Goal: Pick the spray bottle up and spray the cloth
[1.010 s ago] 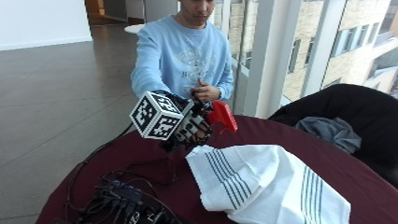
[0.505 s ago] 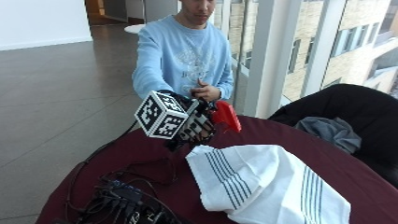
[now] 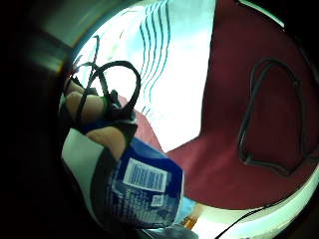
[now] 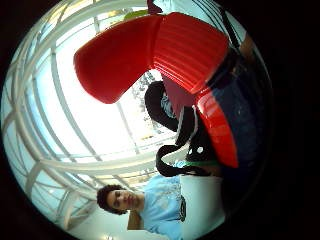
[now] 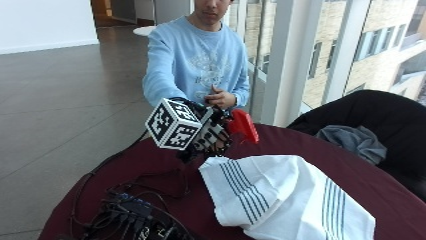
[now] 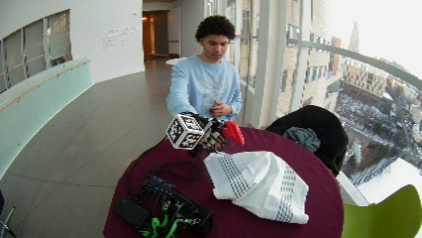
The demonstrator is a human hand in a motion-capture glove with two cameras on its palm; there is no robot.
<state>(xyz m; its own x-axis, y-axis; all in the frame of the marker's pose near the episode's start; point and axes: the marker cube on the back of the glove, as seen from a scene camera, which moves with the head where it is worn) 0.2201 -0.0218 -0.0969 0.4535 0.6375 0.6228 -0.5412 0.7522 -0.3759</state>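
Closest to your palm sits the spray bottle with the red trigger head and blue label (image 4: pixel 175 55): your black-gloved right hand (image 5: pixel 212 136) has its fingers (image 3: pixel 92 107) curled round the bottle's neck and holds it up off the worktop. From the thumb side the red nozzle juts out past your fingers toward the windows; from the little finger side the blue labelled body (image 3: pixel 144 186) hangs just under your fingers. Whether a fingertip rests on the trigger cannot be told.

Below and a little beyond your fingers, apart from the bottle, lies the white cloth with dark green stripes (image 5: pixel 279 200), rumpled in a heap on the round worktop covered in dark red fabric (image 5: pixel 373 165). Your bare left hand (image 5: pixel 219 98) is raised in front of your chest, behind the bottle, fingers loosely curled.

Off to the side of your fingers, a tangle of black cables and boxes (image 6: pixel 165 203) rests on the worktop's near edge. Farther out, beyond the cloth, a black chair (image 5: pixel 373 112) carries a grey garment (image 5: pixel 353 140).
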